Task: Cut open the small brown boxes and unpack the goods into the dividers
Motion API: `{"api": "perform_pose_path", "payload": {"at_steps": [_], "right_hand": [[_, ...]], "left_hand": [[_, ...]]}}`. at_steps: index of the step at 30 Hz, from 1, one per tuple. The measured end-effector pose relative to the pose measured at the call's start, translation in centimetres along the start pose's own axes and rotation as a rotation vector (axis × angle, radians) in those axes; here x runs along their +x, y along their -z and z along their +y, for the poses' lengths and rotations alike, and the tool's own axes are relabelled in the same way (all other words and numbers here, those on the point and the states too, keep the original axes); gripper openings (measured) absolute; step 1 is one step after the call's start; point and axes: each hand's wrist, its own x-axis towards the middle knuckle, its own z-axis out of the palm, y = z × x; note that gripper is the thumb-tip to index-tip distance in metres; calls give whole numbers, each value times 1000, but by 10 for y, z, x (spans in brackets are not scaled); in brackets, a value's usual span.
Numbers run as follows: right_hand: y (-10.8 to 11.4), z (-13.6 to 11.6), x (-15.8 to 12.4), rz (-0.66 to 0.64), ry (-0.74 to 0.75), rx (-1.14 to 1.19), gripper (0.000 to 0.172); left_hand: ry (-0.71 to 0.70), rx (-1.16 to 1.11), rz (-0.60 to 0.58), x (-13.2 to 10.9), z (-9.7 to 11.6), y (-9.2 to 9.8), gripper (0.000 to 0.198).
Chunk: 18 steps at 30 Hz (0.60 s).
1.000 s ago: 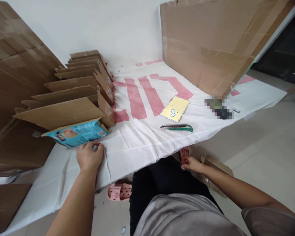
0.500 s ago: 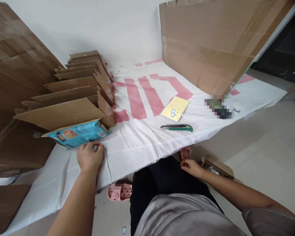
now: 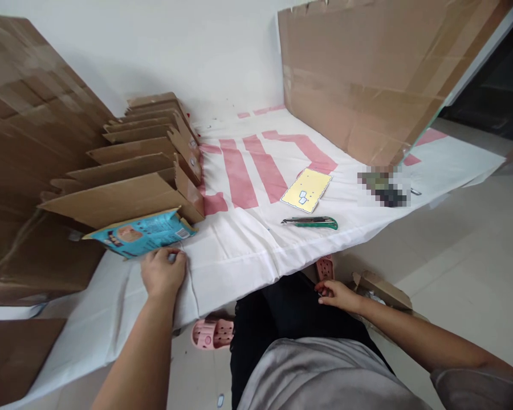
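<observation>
My left hand (image 3: pixel 163 276) rests on the white cloth near the table's front edge, its fingers curled loosely closed with nothing visible in them. Just beyond its knuckles, a blue printed packet (image 3: pixel 139 233) leans against the front of a row of open cardboard boxes (image 3: pixel 106 199). Over my dark trousers, below the table edge, my right hand (image 3: pixel 340 296) has its fingertips pinched together; whatever lies between them is too small to make out. A green utility knife (image 3: pixel 310 222) lies on the cloth, beside a pale yellow card (image 3: pixel 306 191).
Large cardboard sheets stand at the left (image 3: pixel 38 154) and the back right (image 3: pixel 359 74). A blurred-out dark object (image 3: pixel 385 188) lies at the table's right. On the floor are pink slippers (image 3: pixel 211 333) and a small open carton (image 3: pixel 385 293).
The whole view has shifted slightly, so things appear a little further right. Both hands keep nearly the same places and poses.
</observation>
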Motion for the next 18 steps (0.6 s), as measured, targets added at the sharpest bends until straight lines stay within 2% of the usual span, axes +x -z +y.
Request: {"api": "perform_pose_path", "payload": {"at_steps": [4, 6, 9, 11, 13, 16, 18], "right_hand": [[-2, -1, -7, -19, 33, -3, 57], [-4, 1, -9, -17, 11, -16, 60], [-7, 4, -9, -7, -8, -29, 58], [-8, 5, -8, 3, -12, -37, 57], [-9, 7, -7, 22, -11, -37, 56], [-10, 11, -3, 59, -10, -31, 53], [-11, 15, 0, 74, -9, -40, 51]], "left_hand": [[-42, 49, 4, -5, 7, 0, 24], [-85, 78, -3, -10, 8, 3, 24], [-203, 94, -49, -24, 8, 20, 22], [-274, 96, -55, -34, 6, 43, 24], [-325, 104, -9, -40, -1, 77, 22], [-373, 166, 192, -32, -25, 140, 22], [-215, 262, 353, -17, -55, 184, 26]]}}
